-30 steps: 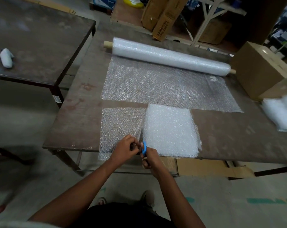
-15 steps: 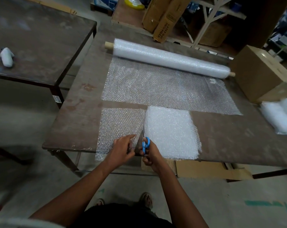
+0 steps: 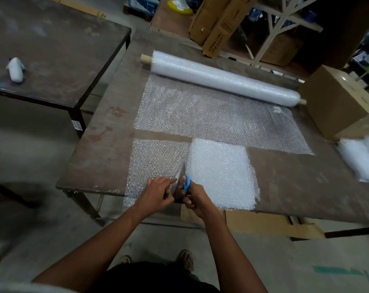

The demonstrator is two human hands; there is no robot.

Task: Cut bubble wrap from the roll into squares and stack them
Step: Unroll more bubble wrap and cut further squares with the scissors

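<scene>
A bubble wrap roll (image 3: 223, 78) lies across the far side of the table (image 3: 295, 178), with an unrolled sheet (image 3: 211, 119) spread toward me. A cut strip (image 3: 156, 163) lies at the near edge, next to a white stack of squares (image 3: 219, 172). My right hand (image 3: 193, 196) grips blue-handled scissors (image 3: 186, 182) whose blades point away from me into the strip beside the stack. My left hand (image 3: 158, 193) holds the strip's near edge just left of the cut.
A cardboard box (image 3: 344, 102) stands at the table's right end, with rolled bubble wrap (image 3: 361, 159) in front of it. A second dark table (image 3: 52, 49) at the left carries a small wrapped bundle (image 3: 15, 69). Cardboard (image 3: 264, 224) lies under the table.
The scissors have advanced a little away from me along the cut, and both hands have moved forward over the table's near edge.
</scene>
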